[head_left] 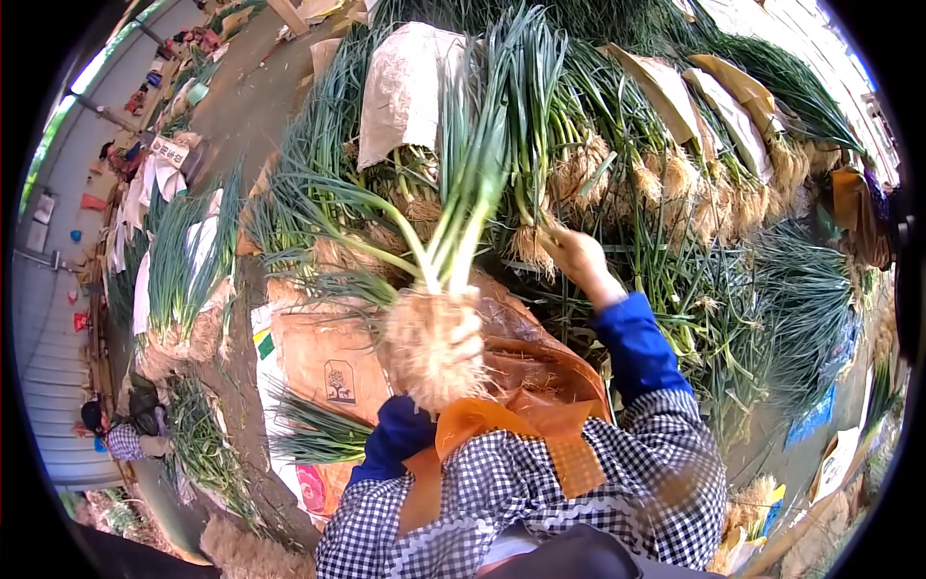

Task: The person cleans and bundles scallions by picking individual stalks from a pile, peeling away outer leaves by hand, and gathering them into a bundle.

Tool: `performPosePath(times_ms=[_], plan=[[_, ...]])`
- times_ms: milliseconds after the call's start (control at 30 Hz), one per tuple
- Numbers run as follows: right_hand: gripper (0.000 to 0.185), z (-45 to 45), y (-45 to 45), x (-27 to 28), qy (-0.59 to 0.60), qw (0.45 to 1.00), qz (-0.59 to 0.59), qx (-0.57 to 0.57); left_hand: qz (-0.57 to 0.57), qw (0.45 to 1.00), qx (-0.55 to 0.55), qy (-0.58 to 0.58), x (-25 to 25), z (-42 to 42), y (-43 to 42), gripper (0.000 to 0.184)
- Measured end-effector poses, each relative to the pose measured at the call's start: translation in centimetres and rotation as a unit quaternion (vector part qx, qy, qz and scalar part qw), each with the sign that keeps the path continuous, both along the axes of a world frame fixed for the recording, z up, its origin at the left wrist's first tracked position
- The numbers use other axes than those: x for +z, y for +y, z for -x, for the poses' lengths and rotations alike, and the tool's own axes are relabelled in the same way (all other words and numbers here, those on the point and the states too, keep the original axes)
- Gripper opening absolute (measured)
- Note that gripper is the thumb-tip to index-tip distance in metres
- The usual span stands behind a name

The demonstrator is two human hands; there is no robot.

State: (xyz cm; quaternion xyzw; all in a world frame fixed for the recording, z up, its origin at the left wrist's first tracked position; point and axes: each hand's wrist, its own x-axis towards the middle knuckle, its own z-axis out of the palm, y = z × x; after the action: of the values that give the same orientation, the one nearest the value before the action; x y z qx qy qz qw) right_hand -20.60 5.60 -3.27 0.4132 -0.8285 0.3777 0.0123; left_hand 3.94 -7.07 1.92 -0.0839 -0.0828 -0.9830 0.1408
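My left hand [466,330], blurred and mostly merged with the pale roots, is closed around a bunch of green onions [449,251]. Its bushy roots hang toward my chest and its long green leaves point away from me. To the right, my right hand [579,261] pinches the lower stalks of other green onions [526,207], just above their roots. These stalks lean against the large pile of green onions [579,145] in front of me. An orange-brown sheet [540,352] spreads beneath my hands.
White and tan sacking [410,87] lies over parts of the pile. Loose leaves [675,289] lie to the right. Another onion stack [183,270] stands at left, and a person [125,439] sits beyond it. A small bunch [323,431] rests on a printed sack [318,338].
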Motion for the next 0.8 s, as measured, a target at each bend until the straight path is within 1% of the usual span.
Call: performPosePath(times_ms=[67, 100, 133, 167, 200, 267, 300, 333, 367, 400, 433, 467, 533, 567, 600, 633, 667, 700, 733, 800], plan=[[0.033, 0.6, -4.9, 3.0, -0.001, 0.989, -0.139, -0.043, 0.005, 1.000, 0.009, 0.012, 0.7, -0.1, -0.3, 0.032], [0.032, 1.2, -6.6, 3.0, -0.011, 0.979, -0.201, -0.033, 0.008, 1.000, 0.013, 0.016, 1.0, 0.0, -0.5, 0.032], [0.032, 2.2, -8.1, 2.0, -0.019, 0.965, -0.262, -0.024, 0.010, 1.000, 0.017, 0.018, 1.1, 0.2, -0.6, 0.032], [0.034, 3.6, -10.4, -1.8, 0.000, 0.951, -0.303, -0.056, 0.011, 1.000, 0.020, 0.020, 1.1, 0.3, -0.6, 0.032], [0.030, 3.7, -10.5, -1.1, 0.036, 0.931, -0.361, -0.033, 0.011, 1.000, 0.023, 0.016, 0.9, 0.4, -0.5, 0.032], [0.032, 4.3, -8.0, -0.2, -0.073, 0.971, -0.227, -0.028, 0.012, 1.000, 0.029, -0.004, 0.3, 0.6, -0.2, 0.032], [0.027, 3.8, -6.3, 2.9, -0.164, 0.961, -0.222, -0.016, 0.012, 0.999, 0.028, -0.025, -0.3, 0.7, 0.1, 0.032], [0.023, 3.4, -4.0, 3.2, -0.314, 0.944, -0.097, 0.011, 0.018, 0.998, 0.024, -0.050, -1.0, 1.1, 0.9, 0.032], [0.024, 2.0, -1.5, 4.6, -0.424, 0.903, 0.033, 0.066, 0.019, 0.997, 0.015, -0.078, -1.8, 1.5, 1.7, 0.032], [0.020, 1.1, 1.0, 5.7, -0.522, 0.842, 0.085, 0.106, 0.029, 0.994, -0.005, -0.109, -2.7, 1.9, 2.8, 0.032], [0.019, 0.4, 3.7, 6.0, -0.590, 0.784, 0.123, 0.145, 0.040, 0.990, -0.022, -0.131, -3.4, 2.5, 4.4, 0.032], [0.017, -0.6, 5.1, 4.6, -0.563, 0.794, 0.134, 0.187, 0.046, 0.987, -0.038, -0.146, -4.5, 3.0, 5.0, 0.032], [0.018, -2.9, 5.8, 3.2, -0.611, 0.770, 0.060, 0.174, 0.055, 0.984, -0.055, -0.163, -5.5, 3.4, 6.3, 0.032], [0.019, -3.6, 5.7, 2.9, -0.598, 0.781, 0.054, 0.171, 0.055, 0.982, -0.061, -0.170, -5.7, 3.4, 6.5, 0.032], [0.021, -3.6, 5.5, 1.1, -0.586, 0.794, 0.068, 0.148, 0.059, 0.981, -0.060, -0.175, -5.8, 3.2, 6.7, 0.032], [0.021, -4.1, 4.9, 1.5, -0.404, 0.911, 0.044, 0.069, 0.063, 0.980, -0.060, -0.181, -6.0, 3.1, 6.8, 0.032], [0.021, -4.4, 4.0, 2.2, -0.197, 0.980, 0.020, -0.011, 0.068, 0.979, -0.056, -0.185, -6.0, 3.0, 6.7, 0.031], [0.024, -4.5, 3.4, 3.2, -0.091, 0.990, 0.047, -0.096, 0.070, 0.979, -0.055, -0.186, -5.8, 2.9, 6.5, 0.031], [0.030, -4.4, 3.0, 4.3, -0.108, 0.989, 0.015, -0.102, 0.075, 0.978, -0.050, -0.187, -5.8, 2.9, 6.5, 0.031], [0.033, -5.0, 1.6, 4.9, -0.155, 0.988, 0.004, 0.000, 0.079, 0.977, -0.046, -0.192, -5.9, 2.8, 6.6, 0.031]])
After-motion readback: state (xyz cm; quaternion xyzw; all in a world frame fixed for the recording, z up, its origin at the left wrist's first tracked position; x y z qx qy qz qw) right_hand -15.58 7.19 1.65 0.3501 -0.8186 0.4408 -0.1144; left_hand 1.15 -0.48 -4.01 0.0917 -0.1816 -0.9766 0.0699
